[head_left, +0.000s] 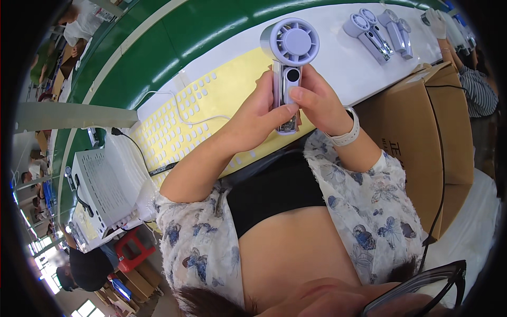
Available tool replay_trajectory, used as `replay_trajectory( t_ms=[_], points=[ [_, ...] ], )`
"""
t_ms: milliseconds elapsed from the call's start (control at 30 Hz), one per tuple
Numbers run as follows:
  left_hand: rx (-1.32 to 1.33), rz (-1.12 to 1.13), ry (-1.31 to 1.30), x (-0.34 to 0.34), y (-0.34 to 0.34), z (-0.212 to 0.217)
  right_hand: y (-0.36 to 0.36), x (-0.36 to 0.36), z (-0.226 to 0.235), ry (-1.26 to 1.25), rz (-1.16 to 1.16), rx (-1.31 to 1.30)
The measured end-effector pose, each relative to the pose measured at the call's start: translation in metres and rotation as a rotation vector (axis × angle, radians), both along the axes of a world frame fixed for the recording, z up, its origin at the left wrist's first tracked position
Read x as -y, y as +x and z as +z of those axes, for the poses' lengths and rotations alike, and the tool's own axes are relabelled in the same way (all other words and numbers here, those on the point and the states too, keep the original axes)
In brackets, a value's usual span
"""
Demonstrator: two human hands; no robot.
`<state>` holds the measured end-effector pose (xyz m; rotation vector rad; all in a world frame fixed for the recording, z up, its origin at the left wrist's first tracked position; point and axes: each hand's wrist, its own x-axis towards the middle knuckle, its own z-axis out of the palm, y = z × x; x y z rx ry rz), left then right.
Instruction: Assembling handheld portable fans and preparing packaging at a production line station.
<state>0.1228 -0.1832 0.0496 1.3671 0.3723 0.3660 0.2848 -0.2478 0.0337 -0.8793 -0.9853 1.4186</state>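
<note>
Both my hands hold one lavender handheld fan (297, 44) over the white worktop, its round slotted head pointing away from me. My left hand (261, 111) wraps the handle from the left, thumb lying across its lower part. Around the right side of the handle curls my right hand (318, 103), its thumb pressed on the front below a dark round spot. A white watch (346, 129) circles my right wrist. Under my left forearm lies a yellow sheet (232, 79) with rows of small white oval pieces.
Several similar fans (369, 34) lie at the far right of the worktop. An open cardboard box (417, 142) stands at my right. A white cable (185, 117) crosses the yellow sheet. At left sits a white metal case (100, 185), near a green conveyor (174, 39). Other people work around.
</note>
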Motion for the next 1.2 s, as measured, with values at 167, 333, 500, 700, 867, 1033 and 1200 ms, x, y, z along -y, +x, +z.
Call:
replay_trajectory(
  t_ms=[167, 333, 500, 700, 867, 1033, 1200],
  points=[
    [0.024, -0.010, -0.020, -0.001, 0.004, -0.008, -0.004, -0.001, -0.005, 0.015, -0.063, -0.030],
    [-0.025, 0.006, 0.036, -0.001, 0.004, -0.009, -0.008, -0.002, -0.008, 0.118, -0.126, -0.017],
    [0.044, -0.020, 0.001, -0.001, 0.002, -0.005, -0.006, 0.001, -0.005, 0.124, -0.067, -0.019],
    [0.051, -0.016, -0.052, -0.001, 0.004, -0.007, -0.007, 0.002, -0.003, 0.119, -0.070, -0.016],
    [0.101, -0.030, -0.109, -0.003, 0.005, -0.013, -0.004, 0.001, -0.003, 0.053, -0.040, 0.050],
    [0.085, -0.038, -0.171, -0.005, 0.006, -0.014, -0.006, 0.000, -0.006, 0.015, -0.047, 0.032],
    [0.068, -0.033, -0.152, -0.005, 0.006, -0.015, -0.007, 0.001, -0.007, 0.008, -0.069, 0.025]
  ],
)
